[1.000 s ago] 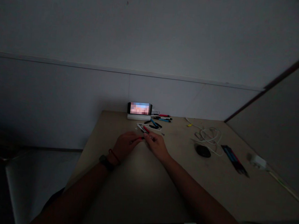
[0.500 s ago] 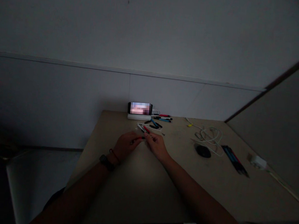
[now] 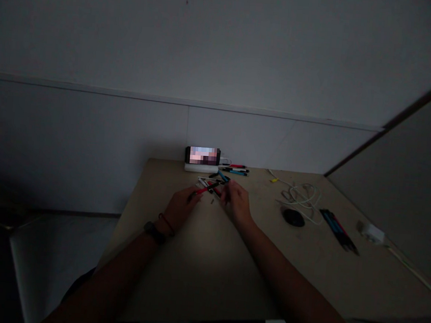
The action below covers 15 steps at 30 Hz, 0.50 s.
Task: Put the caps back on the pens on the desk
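Note:
My left hand [image 3: 183,202] is closed around a red and black pen [image 3: 203,190], whose black end points up and right over the loose pen parts. To its right, my right hand [image 3: 237,202] has its fingertips pinched close to dark pen pieces [image 3: 226,180]; what lies in that pinch is too dark to make out. White and red pen parts [image 3: 202,181] lie beyond the hands. A small greyish bit [image 3: 212,201] rests on the table between them.
A lit phone [image 3: 203,155] leans on a white block [image 3: 200,168] by the wall. Blue, black and red pens [image 3: 237,172] lie beside it. To the right are a coiled white cable [image 3: 301,194], a black mouse [image 3: 293,217], a row of pens [image 3: 339,231] and a white plug [image 3: 373,233].
My right hand has moved away from the left, up and to the right, towards the dark pen pieces. More of the red and black pen shows in my left hand.

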Tool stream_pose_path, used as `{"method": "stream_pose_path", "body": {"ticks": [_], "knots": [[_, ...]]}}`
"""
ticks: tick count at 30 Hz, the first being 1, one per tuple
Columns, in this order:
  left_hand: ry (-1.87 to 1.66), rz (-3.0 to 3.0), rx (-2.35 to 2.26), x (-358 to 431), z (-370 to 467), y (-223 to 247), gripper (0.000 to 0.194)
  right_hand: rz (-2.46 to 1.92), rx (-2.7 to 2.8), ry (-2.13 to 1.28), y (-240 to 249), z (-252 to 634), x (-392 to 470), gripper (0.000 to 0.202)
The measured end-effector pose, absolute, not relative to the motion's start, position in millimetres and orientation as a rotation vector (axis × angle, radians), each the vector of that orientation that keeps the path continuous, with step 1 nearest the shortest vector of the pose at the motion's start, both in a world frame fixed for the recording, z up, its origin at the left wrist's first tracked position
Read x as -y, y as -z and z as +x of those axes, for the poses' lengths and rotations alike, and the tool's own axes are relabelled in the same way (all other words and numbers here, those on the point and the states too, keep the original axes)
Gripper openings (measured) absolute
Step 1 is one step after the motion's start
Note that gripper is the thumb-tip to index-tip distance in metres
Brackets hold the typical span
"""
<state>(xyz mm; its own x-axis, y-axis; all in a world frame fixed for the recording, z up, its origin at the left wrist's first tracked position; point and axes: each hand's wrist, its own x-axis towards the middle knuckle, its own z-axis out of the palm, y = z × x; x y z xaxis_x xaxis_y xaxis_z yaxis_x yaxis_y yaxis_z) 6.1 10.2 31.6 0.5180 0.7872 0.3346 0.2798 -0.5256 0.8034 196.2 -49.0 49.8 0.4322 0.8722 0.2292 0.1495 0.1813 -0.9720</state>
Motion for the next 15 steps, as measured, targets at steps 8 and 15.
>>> {"method": "stream_pose_path", "body": {"ticks": [8,15], "knots": [[-1.016,1.770,-0.940,-5.1,6.6,-39.9,0.040,-1.339,0.923,-0.441,-60.0,222.5,43.8,0.054],[-1.042,1.726,-0.930,-8.0,7.1,-36.4,0.039,-1.546,1.453,-0.423,-38.7,218.4,41.2,0.025]]}}
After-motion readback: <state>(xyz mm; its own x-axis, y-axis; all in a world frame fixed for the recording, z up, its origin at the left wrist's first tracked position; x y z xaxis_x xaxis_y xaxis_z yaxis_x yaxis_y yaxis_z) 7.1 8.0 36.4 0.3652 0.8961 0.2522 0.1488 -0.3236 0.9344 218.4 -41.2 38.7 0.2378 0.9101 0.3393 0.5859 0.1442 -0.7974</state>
